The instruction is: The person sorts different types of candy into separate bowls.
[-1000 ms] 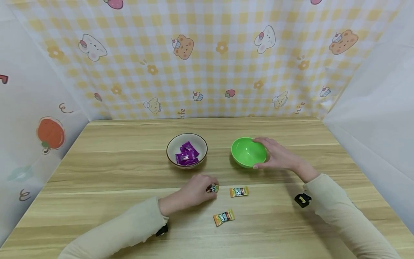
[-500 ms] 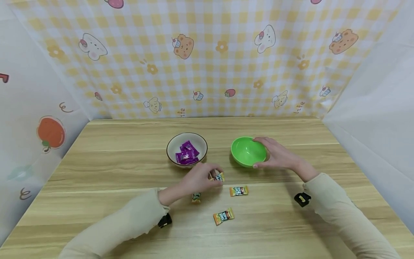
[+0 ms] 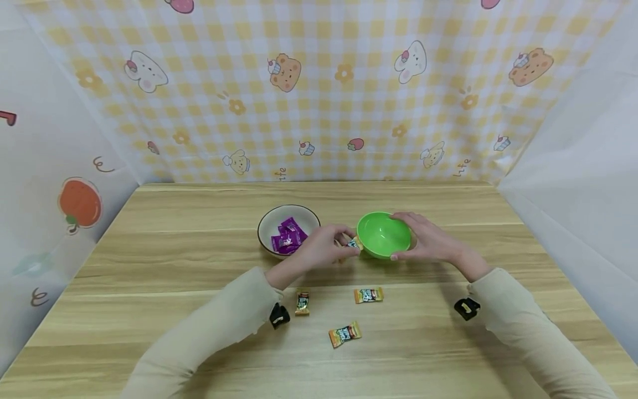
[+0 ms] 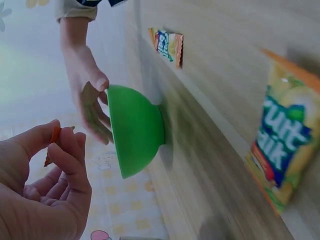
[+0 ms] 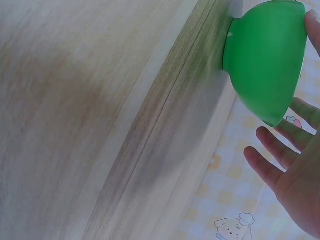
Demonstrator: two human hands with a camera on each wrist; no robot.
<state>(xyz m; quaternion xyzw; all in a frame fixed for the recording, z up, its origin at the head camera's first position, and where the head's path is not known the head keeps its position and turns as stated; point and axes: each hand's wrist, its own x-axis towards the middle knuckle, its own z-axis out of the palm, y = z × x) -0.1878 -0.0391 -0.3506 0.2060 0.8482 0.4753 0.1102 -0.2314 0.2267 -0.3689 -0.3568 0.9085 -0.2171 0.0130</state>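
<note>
Between thumb and fingers, my left hand (image 3: 321, 245) pinches a small yellow-orange wrapped candy (image 3: 355, 243) close to the left rim of the green bowl (image 3: 381, 235). In the left wrist view only an orange edge of that candy's wrapper (image 4: 55, 134) shows, level with the bowl's mouth. The bowl stands upright on the table. My right hand (image 3: 427, 239) holds it from the right, thumb at the near rim and fingers at the far rim. In the right wrist view the fingers (image 5: 270, 167) spread beside the bowl's wall.
A cream bowl (image 3: 269, 235) with a dark rim stands left of the green one, partly behind my left hand, with several purple packets (image 3: 287, 238) inside. On the table lie three wrapped candies, a left one (image 3: 302, 303), a right one (image 3: 369, 295) and a front one (image 3: 345, 334).
My left hand has lifted the candy from the table and carried it up and right to the green bowl's rim, uncovering another candy below. The right hand has stayed on the bowl.
</note>
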